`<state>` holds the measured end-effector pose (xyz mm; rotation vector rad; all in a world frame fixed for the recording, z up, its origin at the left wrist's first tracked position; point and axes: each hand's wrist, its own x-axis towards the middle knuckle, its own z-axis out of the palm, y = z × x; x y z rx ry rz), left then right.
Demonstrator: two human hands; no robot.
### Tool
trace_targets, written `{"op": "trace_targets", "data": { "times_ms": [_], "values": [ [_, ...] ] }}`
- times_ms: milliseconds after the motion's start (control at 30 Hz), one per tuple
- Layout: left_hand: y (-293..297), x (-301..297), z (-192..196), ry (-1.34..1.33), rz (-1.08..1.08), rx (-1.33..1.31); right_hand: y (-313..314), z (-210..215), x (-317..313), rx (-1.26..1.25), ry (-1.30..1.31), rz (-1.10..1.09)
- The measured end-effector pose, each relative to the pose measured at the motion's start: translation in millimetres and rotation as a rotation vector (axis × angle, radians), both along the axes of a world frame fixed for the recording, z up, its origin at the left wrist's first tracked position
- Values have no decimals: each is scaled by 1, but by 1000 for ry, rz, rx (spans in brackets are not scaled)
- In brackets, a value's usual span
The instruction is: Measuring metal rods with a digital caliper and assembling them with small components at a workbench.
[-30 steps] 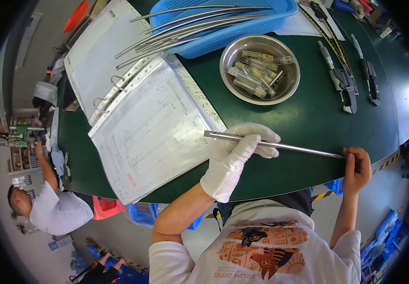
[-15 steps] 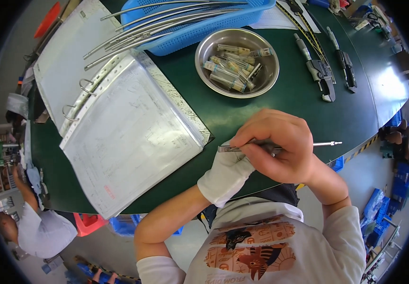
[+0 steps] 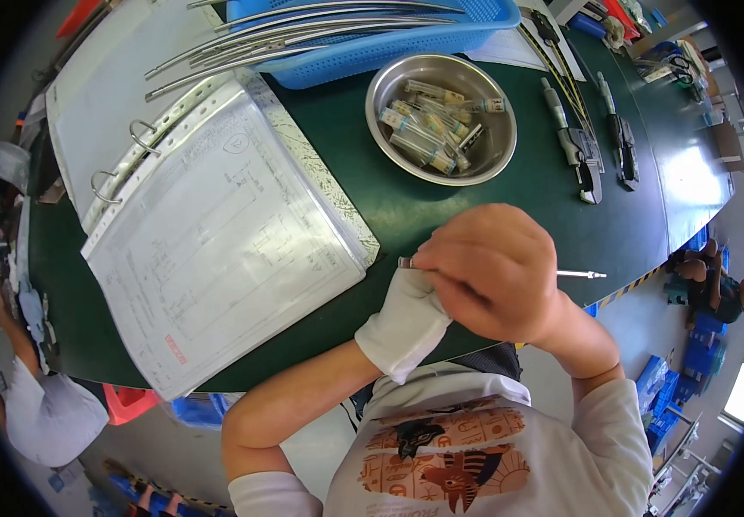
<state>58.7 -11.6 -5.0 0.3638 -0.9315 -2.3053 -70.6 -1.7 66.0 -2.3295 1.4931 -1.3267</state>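
My left hand, in a white glove, is raised in front of my chest; its fingers are hidden behind my right hand. My bare right hand is closed in a pinch over it. From beyond the right hand's knuckles sticks out a thin metal rod with a narrowed tip. A short flat metal end shows at the right fingertips, above the glove. The middle is covered, so I cannot tell whether both ends are one piece. Beyond the hands stands a steel bowl holding several clear labelled tubes.
An open ring binder with drawings in plastic sleeves lies at left. Long metal tubes lie across a blue basket. Two micrometers and a caliper lie at right on the green table. A person sits at far left.
The view has shifted slightly. My right hand has turned further over the left, covering more of the rod and the small round end that showed beside the palm.
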Motion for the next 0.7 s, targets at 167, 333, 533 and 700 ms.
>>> {"op": "trace_targets", "data": {
  "times_ms": [167,333,533,700],
  "values": [
    [-3,-9,3,-31,22,-7,-1,15,3,-107,119,5],
    [-10,-13,14,-134,-51,295,-2,51,-4,-160,-23,82],
    [-24,-8,34,-101,-47,110,-95,48,-11,112,-69,-26],
    [-28,-6,35,-67,-26,79,-170,30,34,101,318,-142]
  ]
}}
